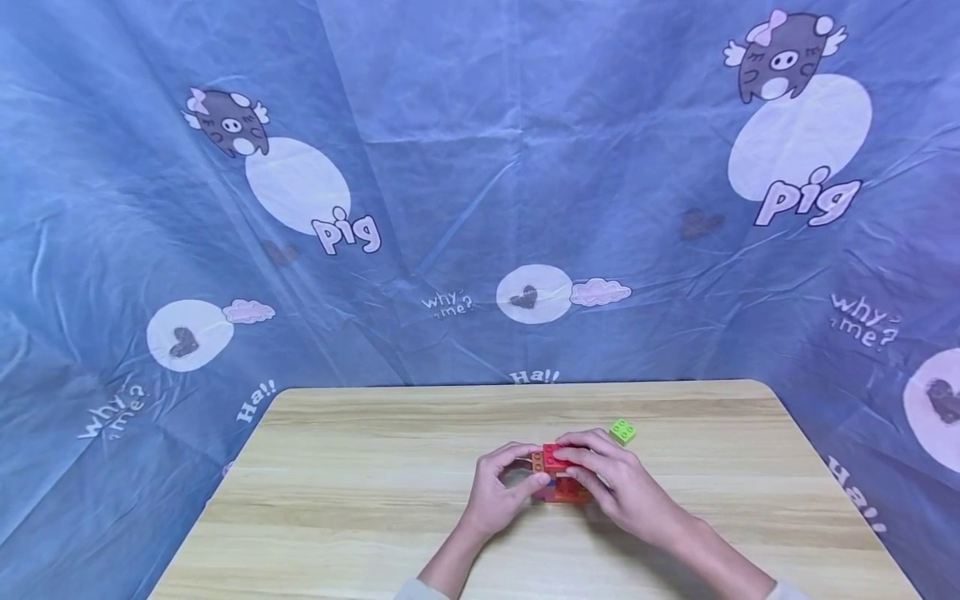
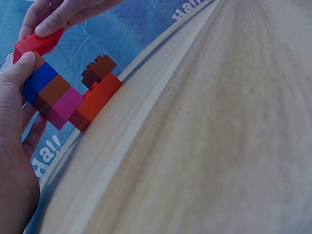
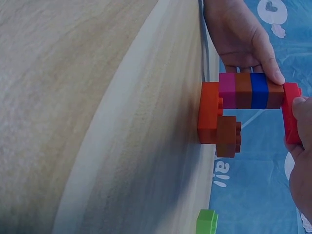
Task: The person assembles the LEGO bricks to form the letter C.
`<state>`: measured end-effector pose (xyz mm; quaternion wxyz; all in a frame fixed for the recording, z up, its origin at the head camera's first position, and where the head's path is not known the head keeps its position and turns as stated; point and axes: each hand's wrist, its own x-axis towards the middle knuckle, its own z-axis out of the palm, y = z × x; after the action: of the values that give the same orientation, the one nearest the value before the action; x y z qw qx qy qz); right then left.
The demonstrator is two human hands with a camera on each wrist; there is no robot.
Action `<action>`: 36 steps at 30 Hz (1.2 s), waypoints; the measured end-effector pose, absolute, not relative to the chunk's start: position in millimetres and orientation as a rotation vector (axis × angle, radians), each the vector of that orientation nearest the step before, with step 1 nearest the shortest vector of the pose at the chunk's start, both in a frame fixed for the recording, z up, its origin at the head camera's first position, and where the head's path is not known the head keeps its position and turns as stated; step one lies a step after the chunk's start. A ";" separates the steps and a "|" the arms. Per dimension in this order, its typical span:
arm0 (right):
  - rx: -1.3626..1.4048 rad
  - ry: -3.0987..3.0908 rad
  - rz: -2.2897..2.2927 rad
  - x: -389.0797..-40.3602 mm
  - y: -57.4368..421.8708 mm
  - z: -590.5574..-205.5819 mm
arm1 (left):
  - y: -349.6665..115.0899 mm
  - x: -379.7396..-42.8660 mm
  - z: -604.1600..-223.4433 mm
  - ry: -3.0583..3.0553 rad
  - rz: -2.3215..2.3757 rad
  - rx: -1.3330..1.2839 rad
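Note:
A column of building blocks stands on an orange base brick (image 3: 208,117). From the bottom up come a pink brick (image 3: 227,91), a brown one, a blue brick (image 3: 259,91) and another brown one. My left hand (image 1: 495,494) grips the column near its top, thumb on the near side. A long red brick (image 2: 41,45) lies across the top and juts out to the right. My right hand (image 1: 622,483) pinches this red brick between thumb and fingers. Lower down, a separate brown brick (image 3: 225,136) sits on the other end of the orange base, below the red one.
A lime green brick (image 1: 622,432) lies on the wooden table (image 1: 360,467), just beyond my right hand. Behind the table's far edge hangs a blue printed cloth (image 1: 450,208), which also runs along both sides.

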<state>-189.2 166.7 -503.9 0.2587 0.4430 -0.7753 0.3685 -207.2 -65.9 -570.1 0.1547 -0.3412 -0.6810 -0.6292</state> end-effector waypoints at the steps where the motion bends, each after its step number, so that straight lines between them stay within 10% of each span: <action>1: 1.196 -2.113 1.002 -189.0 166.9 -503.7 | -65.8 -207.0 -569.8 -1.952 -1.802 -0.978; 36: 1.208 -2.185 0.950 -187.7 168.7 -495.1 | -64.0 -207.4 -570.2 -1.965 -1.820 -0.957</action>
<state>-187.7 168.7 -495.1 0.2332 0.4397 -0.7954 0.3458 -207.4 -64.0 -570.2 0.1482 -0.3329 -0.6833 -0.6327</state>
